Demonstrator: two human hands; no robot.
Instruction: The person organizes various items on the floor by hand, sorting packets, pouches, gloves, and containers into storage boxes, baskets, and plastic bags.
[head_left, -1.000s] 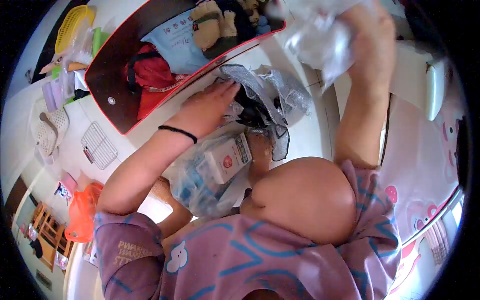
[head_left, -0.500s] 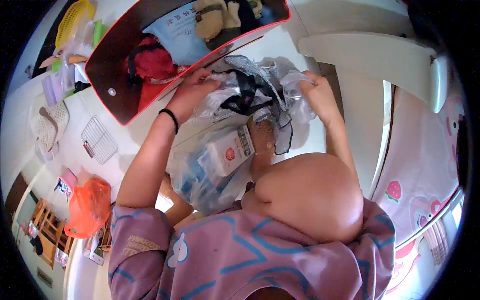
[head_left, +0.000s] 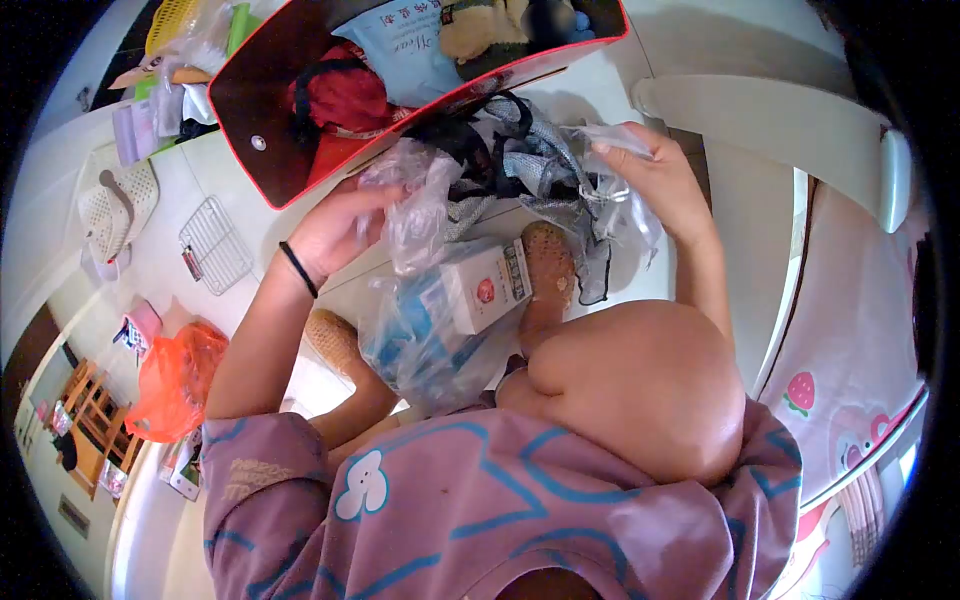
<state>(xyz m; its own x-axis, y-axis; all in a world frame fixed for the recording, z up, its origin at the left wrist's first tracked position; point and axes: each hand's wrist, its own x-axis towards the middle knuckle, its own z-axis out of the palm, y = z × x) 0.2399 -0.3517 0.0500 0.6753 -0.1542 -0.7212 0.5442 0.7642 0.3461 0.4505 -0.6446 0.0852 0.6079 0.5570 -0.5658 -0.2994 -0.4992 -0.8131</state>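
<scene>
My left hand [head_left: 345, 225], with a black band at its wrist, is closed on one side of a clear plastic bag [head_left: 425, 205]. On the other side, my right hand [head_left: 660, 180] pinches more clear plastic between thumb and fingers. Between the hands lies a bunched grey and black mesh item [head_left: 535, 150] with black straps; its exact kind I cannot make out. Below it, a white box [head_left: 487, 288] with a red print rests on a clear bag with blue contents [head_left: 415, 320], beside my sandalled foot [head_left: 550, 260].
A red-edged dark storage box [head_left: 265, 165] stands ahead, holding a light blue packet [head_left: 405, 55] and folded cloth items. To the left are a wire rack [head_left: 215, 245], a beige perforated slipper [head_left: 118, 200] and an orange plastic bag [head_left: 180, 380]. A white furniture panel [head_left: 770, 120] is at right.
My hands have spread farther apart, the left one drawing its plastic down and left. The mesh item between them has shifted and lies differently. The whole view has moved slightly.
</scene>
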